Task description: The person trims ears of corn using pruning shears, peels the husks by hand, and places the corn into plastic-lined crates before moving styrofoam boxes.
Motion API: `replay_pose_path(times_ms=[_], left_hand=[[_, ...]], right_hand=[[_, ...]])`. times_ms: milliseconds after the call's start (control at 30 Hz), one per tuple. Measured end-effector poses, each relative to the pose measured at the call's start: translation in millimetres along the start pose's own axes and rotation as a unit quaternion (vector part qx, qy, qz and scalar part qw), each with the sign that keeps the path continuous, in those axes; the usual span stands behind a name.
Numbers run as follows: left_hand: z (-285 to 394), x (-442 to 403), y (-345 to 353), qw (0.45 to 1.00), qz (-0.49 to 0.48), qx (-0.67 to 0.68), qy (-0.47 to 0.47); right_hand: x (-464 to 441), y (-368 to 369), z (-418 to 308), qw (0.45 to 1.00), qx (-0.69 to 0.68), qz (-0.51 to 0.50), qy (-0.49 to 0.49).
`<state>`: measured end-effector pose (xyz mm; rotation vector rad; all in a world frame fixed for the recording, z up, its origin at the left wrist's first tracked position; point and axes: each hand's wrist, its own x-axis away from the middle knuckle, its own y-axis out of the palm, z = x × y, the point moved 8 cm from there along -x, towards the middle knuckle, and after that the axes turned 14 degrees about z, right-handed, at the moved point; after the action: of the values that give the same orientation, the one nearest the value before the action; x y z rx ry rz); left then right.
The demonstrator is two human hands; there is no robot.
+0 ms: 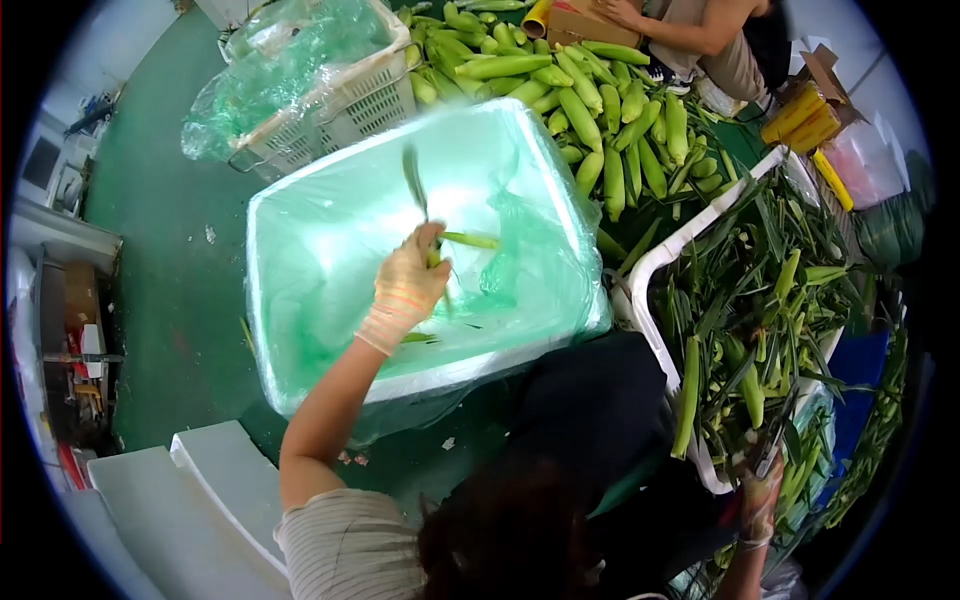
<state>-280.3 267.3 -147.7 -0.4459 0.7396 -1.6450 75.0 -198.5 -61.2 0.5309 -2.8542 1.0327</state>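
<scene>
My left hand [405, 285], in a thin pale glove, is closed over the large white foam box [262, 300] lined with clear green plastic. Its fingers grip green corn husk [470, 240]; a blurred leaf points up from the fist and a slender pale-green piece sticks out to the right. Below the hand, another green scrap [418, 338] lies on the liner. At the lower right, my right hand [762, 490], also gloved, is closed around a metal-bladed tool [768, 460], whose exact kind I cannot make out. It is beside a white-rimmed bin [650, 265] heaped with husks and leaves.
Unhusked corn ears [580, 110] are piled on the floor beyond the foam box. A white crate [350, 125] with plastic film stands at the back left. Another person's hand [620, 12] rests on a cardboard box [590, 22]. White foam slabs [225, 470] lie at the lower left.
</scene>
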Motion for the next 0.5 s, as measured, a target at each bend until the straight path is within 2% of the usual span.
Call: replay_pose_path(times_ms=[33,67,100,167,200,233,300,333,367,400,433,467,500], left_hand=[[63,3,-26,0.993,0.05,0.066,0.085],[113,10,-32,0.987,0.011,0.129,0.092],[157,22,-16,0.95,-0.104,0.291,0.044],[271,51,-6,0.894,-0.068,0.304,0.321],[315,66,11,0.892,-0.123,0.284,0.33],[352,86,33,0.837,-0.189,0.362,0.364],[391,112,53,0.844,-0.238,0.242,0.415],[384,110,43,0.852,-0.235,0.225,0.411],[373,105,28,0.859,-0.232,0.207,0.407],[342,91,17,0.869,-0.118,0.267,0.4],[295,69,-8,0.928,-0.123,0.26,0.238],[224,51,-31,0.927,0.029,0.305,0.215],[143,39,-63,0.96,0.153,0.139,0.191]], right_hand=[[2,8,-3,1.0,-0.006,-0.001,-0.001],[2,16,-13,0.998,-0.062,0.005,-0.027],[3,21,-29,0.992,-0.116,0.011,-0.055],[22,55,-93,0.955,-0.272,-0.094,-0.078],[22,57,-97,0.954,-0.284,-0.063,-0.074],[27,61,-115,0.939,-0.326,-0.042,-0.098],[10,39,-98,0.967,-0.23,-0.037,-0.104],[10,23,-97,0.953,-0.213,-0.013,-0.215],[7,8,-76,0.961,-0.249,0.023,-0.114],[3,-10,-58,0.97,-0.185,0.004,-0.157],[-8,-24,-23,0.971,-0.205,-0.018,-0.122],[-18,-42,9,0.977,-0.193,0.027,-0.081],[-27,-59,41,0.98,-0.184,0.071,-0.038]])
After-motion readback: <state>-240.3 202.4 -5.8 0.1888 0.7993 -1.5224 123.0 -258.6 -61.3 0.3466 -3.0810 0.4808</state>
